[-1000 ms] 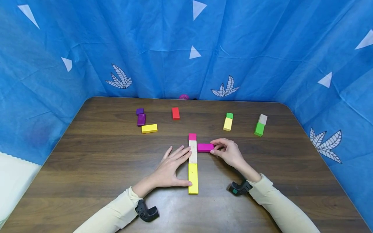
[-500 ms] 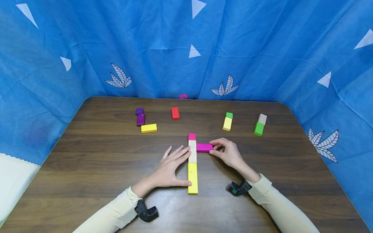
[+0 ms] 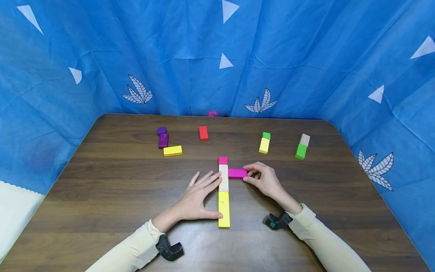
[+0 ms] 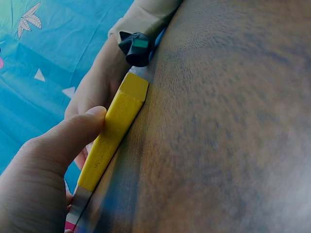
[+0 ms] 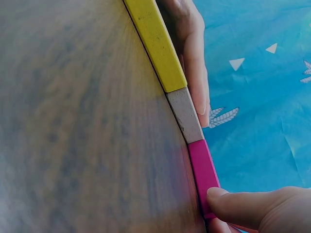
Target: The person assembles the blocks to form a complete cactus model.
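Note:
Down the middle of the table, in the head view, a yellow block (image 3: pixel 224 210), a white block (image 3: pixel 224 183) and a small pink block (image 3: pixel 222 161) lie end to end in a line. A magenta block (image 3: pixel 237 173) lies crosswise, its left end against the white block's right side. My right hand (image 3: pixel 265 180) pinches that magenta block's outer end between thumb and fingers. My left hand (image 3: pixel 197 198) is spread along the line's left side. Its straight fingers touch the white block, and its thumb rests on the yellow block (image 4: pixel 116 131), as the left wrist view shows.
Along the far side of the wooden table (image 3: pixel 122 189) lie a purple pair of blocks (image 3: pixel 163 140), a yellow block (image 3: pixel 172 151), a red block (image 3: pixel 203 133), a pale yellow block (image 3: pixel 264 146) with a green one, and a green block (image 3: pixel 300 151) with a white one. A blue curtain (image 3: pixel 190 41) hangs behind.
Both hands and the blocks keep their places relative to each other. Only the head view has shifted very slightly.

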The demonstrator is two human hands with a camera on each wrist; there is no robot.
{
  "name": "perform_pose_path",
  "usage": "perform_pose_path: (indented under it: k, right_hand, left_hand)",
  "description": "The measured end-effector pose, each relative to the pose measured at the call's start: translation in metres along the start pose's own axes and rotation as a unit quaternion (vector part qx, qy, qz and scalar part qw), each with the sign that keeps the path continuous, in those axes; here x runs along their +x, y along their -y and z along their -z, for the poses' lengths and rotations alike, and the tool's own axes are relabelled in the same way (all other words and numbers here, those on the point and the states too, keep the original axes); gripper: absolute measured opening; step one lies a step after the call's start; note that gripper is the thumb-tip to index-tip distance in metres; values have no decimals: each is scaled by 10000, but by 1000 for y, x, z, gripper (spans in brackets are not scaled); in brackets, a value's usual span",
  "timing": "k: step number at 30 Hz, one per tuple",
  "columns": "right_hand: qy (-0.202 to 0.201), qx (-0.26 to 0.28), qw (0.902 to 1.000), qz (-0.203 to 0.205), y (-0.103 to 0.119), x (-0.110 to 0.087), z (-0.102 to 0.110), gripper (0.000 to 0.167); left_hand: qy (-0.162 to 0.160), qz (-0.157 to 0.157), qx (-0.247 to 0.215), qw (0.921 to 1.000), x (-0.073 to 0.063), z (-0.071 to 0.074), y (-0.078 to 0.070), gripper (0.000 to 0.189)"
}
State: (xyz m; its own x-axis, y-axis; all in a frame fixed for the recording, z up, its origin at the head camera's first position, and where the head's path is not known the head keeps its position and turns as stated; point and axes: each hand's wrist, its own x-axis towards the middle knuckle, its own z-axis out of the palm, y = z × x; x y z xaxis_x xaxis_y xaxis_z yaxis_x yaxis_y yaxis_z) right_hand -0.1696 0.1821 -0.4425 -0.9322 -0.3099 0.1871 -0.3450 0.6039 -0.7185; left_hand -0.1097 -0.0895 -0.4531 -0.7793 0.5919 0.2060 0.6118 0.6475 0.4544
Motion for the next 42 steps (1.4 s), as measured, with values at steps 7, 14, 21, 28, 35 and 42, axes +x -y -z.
perform_pose_path:
  k: [7, 14, 21, 28, 35, 42]
  right_hand:
    - [45, 67, 10000, 8, 1, 0, 2, 31]
    - [244, 81, 9995, -174, 1, 4, 19, 38]
    - [-423, -110, 9976, -533, -18, 14, 61, 41]
    - [-1446, -351, 9795, -1356, -54, 12, 113, 49]
    - [-1394, -373, 9646, -2209, -89, 3, 140, 67]
    - [-881, -232, 9631, -2533, -104, 1, 142, 78]
  left_hand:
    - [4, -13, 26, 10000, 1, 0, 0, 103]
    - [-58, -35, 38, 10000, 1, -2, 1, 102]
    - [-129, -30, 63, 9999, 0, -1, 2, 103]
    - [-94, -31, 57, 9999, -1, -2, 2, 103]
    - [-89, -52, 26, 9999, 0, -4, 3, 103]
    - [-104, -68, 61, 9999, 0, -5, 4, 102]
